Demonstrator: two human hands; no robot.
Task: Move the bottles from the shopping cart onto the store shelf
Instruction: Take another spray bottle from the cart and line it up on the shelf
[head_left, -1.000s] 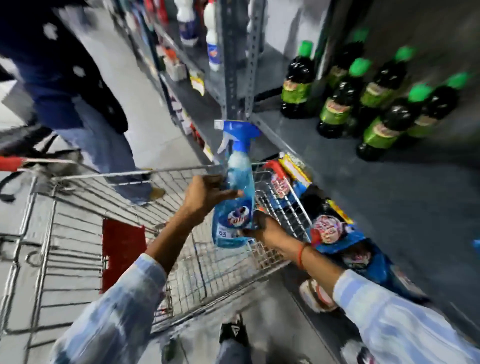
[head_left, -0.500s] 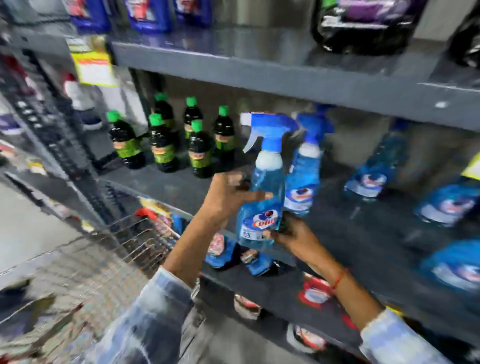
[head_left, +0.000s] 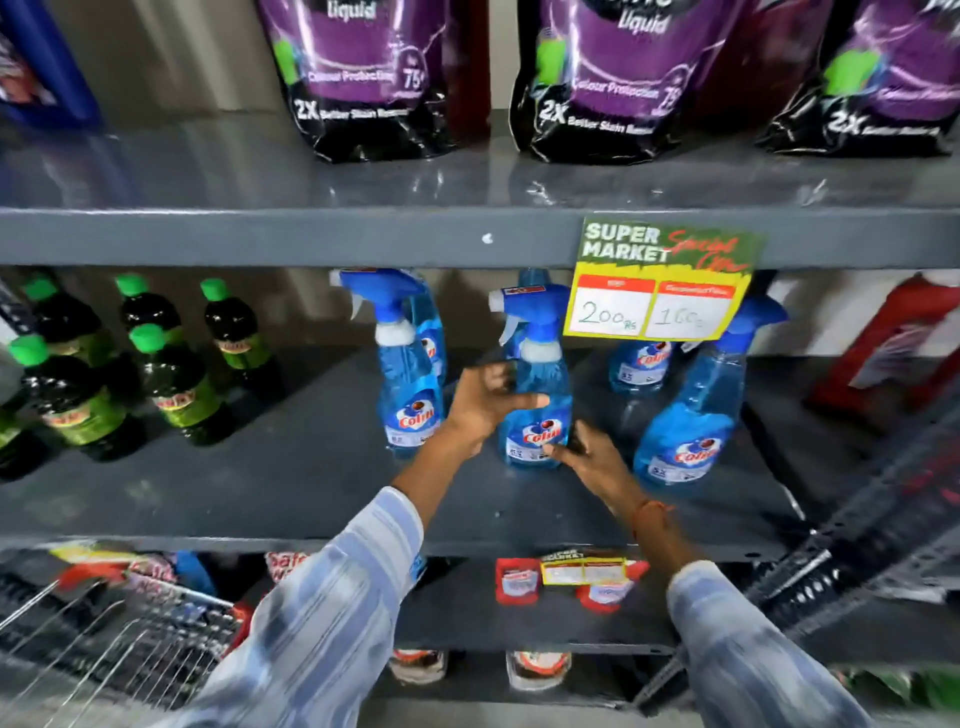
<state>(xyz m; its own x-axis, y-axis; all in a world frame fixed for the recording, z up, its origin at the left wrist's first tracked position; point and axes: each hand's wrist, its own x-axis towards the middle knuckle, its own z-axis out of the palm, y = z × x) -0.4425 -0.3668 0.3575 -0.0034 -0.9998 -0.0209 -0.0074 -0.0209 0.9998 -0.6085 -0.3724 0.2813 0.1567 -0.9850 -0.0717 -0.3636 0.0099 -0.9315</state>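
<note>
A blue spray bottle (head_left: 540, 374) with a blue trigger head stands upright on the grey middle shelf (head_left: 260, 483). My left hand (head_left: 483, 405) wraps its left side, thumb across the front. My right hand (head_left: 597, 462) holds the bottle's base from the right, fingertips on the label. Matching spray bottles stand close by on the left (head_left: 410, 384), the right (head_left: 691, 431) and behind (head_left: 639, 364). The wire shopping cart (head_left: 104, 639) shows at the bottom left, blurred, and its contents cannot be made out.
Dark bottles with green caps (head_left: 176, 384) stand on the same shelf to the left. A yellow price sign (head_left: 660, 280) hangs from the shelf above, where purple detergent pouches (head_left: 363, 78) stand. A red pack (head_left: 893, 353) sits far right. Small packs fill the lower shelf (head_left: 519, 579).
Both hands carried the spray bottle from above the cart up to the shelf. It now stands on the shelf between other spray bottles, and my view has turned from the cart to the shelf.
</note>
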